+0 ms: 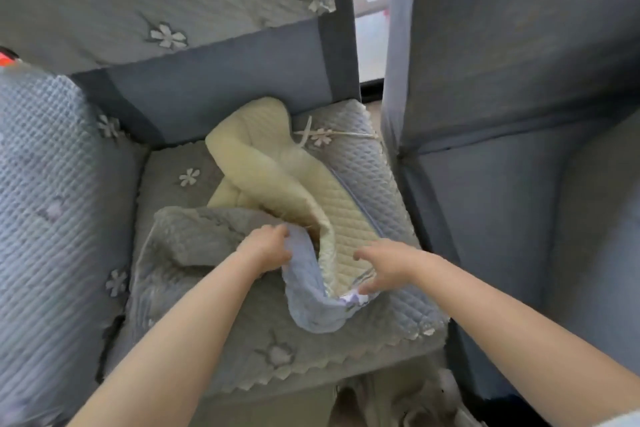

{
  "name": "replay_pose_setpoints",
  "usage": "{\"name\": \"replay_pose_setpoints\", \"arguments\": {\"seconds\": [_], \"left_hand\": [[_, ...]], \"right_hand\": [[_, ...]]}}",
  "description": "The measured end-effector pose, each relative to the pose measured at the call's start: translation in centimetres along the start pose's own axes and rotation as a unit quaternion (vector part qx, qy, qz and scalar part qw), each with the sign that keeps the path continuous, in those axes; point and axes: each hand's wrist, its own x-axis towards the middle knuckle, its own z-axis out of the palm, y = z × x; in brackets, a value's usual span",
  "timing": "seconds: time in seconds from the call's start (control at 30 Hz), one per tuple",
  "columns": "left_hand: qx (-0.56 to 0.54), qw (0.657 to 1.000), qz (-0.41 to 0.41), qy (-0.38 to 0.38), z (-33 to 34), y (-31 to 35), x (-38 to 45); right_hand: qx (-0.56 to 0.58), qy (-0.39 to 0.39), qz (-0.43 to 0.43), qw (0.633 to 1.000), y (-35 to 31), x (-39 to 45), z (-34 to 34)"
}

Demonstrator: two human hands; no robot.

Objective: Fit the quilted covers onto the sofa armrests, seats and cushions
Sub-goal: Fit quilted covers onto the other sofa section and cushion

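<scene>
Quilted cover [311,302] lay bunched on the sofa seat [242,350] — left hand [266,248] gripped its grey edge, right hand [384,263] hovered loosely spread over the cream lining [349,222].

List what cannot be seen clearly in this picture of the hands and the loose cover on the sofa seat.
- Head view: fingers of the left hand are buried in the fold of the loose grey-blue quilted cover with cream lining.
- Head view: the right hand is blurred; whether its fingers hold the cover is unclear.
- Head view: the left quilted armrest cover is blurred and cut by the frame edge.
</scene>
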Motion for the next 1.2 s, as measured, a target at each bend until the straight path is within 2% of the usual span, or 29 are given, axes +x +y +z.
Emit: {"name": "replay_pose_setpoints", "arguments": {"seconds": [0.07, 0.13, 0.27, 0.37, 0.47, 0.57, 0.63, 0.73, 0.8, 0.87, 0.93, 1.03, 1.1, 1.2], "left_hand": [[0.004, 0.998, 0.028, -0.055, 2.3, -2.3, 1.3], [-0.007, 0.996, 0.046, -0.076, 4.2, -4.2, 2.2], [-0.018, 0.997, 0.072, -0.024, 5.9, -5.7, 3.6], [-0.009, 0.996, 0.072, 0.042, 5.8, -6.3, 4.1], [0.082, 0.992, 0.078, 0.063, 4.2, -5.5, 3.7], [0.136, 0.978, 0.144, 0.066, 1.0, -3.7, 3.2], [0.136, 0.968, 0.21, 0.01, -1.6, -2.7, 2.8], [0.034, 0.97, 0.2, -0.131, -5.1, -1.3, 0.9], [-0.022, 0.964, 0.199, -0.172, -7.5, -0.1, -0.5], [-0.018, 0.962, 0.212, -0.171, -10.7, 1.5, -2.0], [0.036, 0.967, 0.218, -0.123, -14.8, 3.2, -4.1], [0.135, 0.96, 0.244, 0.038, -22.5, 8.1, -9.4], [0.15, 0.943, 0.261, 0.14, -26.1, 11.2, -12.7], [0.148, 0.899, 0.298, 0.285, -29.3, 15.4, -17.0]], "right_hand": [[-0.014, -0.066, -0.028, 0.997, -1.4, 2.9, 3.2], [-0.036, -0.082, -0.028, 0.996, -2.5, 5.4, 6.0], [0.041, -0.072, -0.001, 0.997, -2.7, 7.5, 8.0], [0.121, -0.068, -0.012, 0.99, -3.0, 6.7, 6.5], [0.108, -0.024, -0.004, 0.994, -3.1, 4.2, 2.9], [0.09, 0.007, 0.015, 0.996, -3.4, 0.5, -1.4], [0.08, 0.032, 0.02, 0.996, -3.7, -2.2, -4.8], [0.083, 0.085, 0.038, 0.992, -3.6, -5.9, -9.5], [0.072, 0.125, 0.054, 0.988, -2.6, -8.4, -11.9], [0.052, 0.169, 0.073, 0.982, -1.3, -10.8, -13.4], [0.041, 0.207, 0.097, 0.973, 0.2, -13.5, -14.4], [0.035, 0.291, 0.118, 0.949, 1.5, -20.2, -15.7], [0.034, 0.354, 0.125, 0.926, 1.4, -24.3, -16.7], [0.071, 0.438, 0.151, 0.883, 1.5, -30.5, -18.0]]}}
